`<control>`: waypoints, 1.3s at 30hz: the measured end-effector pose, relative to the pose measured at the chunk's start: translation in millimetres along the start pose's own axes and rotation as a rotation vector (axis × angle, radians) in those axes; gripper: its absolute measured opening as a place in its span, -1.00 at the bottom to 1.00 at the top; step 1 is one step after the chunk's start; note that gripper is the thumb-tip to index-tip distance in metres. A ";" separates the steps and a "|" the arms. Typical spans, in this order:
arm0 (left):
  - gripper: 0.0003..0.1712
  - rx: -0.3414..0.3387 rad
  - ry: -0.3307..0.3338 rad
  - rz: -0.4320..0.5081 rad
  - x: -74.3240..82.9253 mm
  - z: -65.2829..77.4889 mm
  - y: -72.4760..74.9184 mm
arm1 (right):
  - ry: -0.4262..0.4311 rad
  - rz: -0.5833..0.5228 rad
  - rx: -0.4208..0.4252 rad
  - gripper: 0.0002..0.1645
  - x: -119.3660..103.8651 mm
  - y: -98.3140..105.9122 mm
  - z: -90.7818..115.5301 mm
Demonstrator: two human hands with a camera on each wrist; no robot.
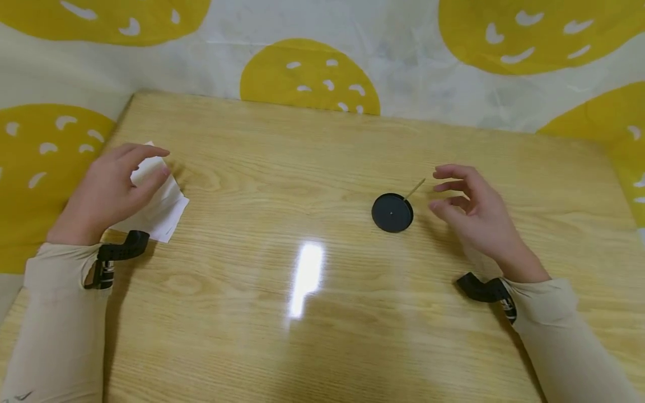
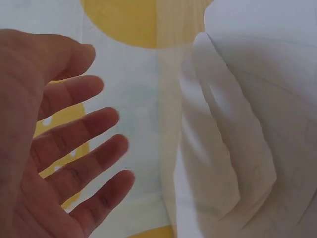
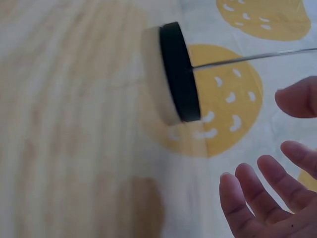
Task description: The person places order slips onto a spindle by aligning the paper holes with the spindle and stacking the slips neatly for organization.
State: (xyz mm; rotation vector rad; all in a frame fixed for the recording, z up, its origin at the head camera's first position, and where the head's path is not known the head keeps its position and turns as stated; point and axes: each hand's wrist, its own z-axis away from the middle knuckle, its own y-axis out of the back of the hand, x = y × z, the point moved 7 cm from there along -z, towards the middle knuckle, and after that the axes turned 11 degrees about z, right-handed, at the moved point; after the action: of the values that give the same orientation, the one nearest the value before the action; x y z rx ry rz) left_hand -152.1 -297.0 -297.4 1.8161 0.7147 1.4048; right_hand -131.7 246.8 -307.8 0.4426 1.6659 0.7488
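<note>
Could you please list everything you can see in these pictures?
Table: one, light wood, beneath the hands
Backdrop: count unclear, white and yellow, behind and beside the table
Paper: sheet count unclear, white, table's left side
Round base: one, black, right of the table's centre
Thin rod: one, tan or grey by view, rising from the round base
Wrist cameras: two, black, one per wrist
Sleeves: two, beige, on the forearms
Left hand: one, near the paper
Right hand: one, near the thin rod

White paper (image 2: 277, 119) partly outside left wrist view
</note>
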 end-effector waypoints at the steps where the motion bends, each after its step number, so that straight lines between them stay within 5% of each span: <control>1: -0.57 -0.016 0.000 -0.007 -0.7 -0.7 -1.5 | -0.002 -0.001 -0.013 -0.32 0.5 -2.5 -0.5; 12: -0.62 -0.198 0.033 0.039 -16.3 0.9 -8.5 | 0.040 -0.009 -0.110 -0.25 -2.0 -27.9 -3.3; 24: -0.54 -0.358 0.058 0.046 -34.9 9.3 -15.0 | -0.103 0.074 -0.214 -0.03 -4.8 -45.1 -6.8; 27: -0.51 -0.380 0.075 0.049 -37.7 10.8 -16.4 | -0.102 0.085 -0.222 -0.02 -4.3 -48.2 -7.0; 34: -0.42 -0.394 0.062 0.054 -40.8 12.2 -17.6 | -0.071 0.124 -0.229 -0.39 -5.7 -54.5 -10.3; 39: -0.41 -0.341 -0.032 0.021 -42.1 11.5 -15.2 | -0.071 0.130 -0.232 -0.43 -4.8 -58.0 -11.7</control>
State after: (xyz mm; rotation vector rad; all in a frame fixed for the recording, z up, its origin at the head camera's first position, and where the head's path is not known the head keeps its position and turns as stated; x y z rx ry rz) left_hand -151.6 -323.4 -335.3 1.5771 0.4101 1.4109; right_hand -135.7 199.1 -342.9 0.4103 1.4737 0.9990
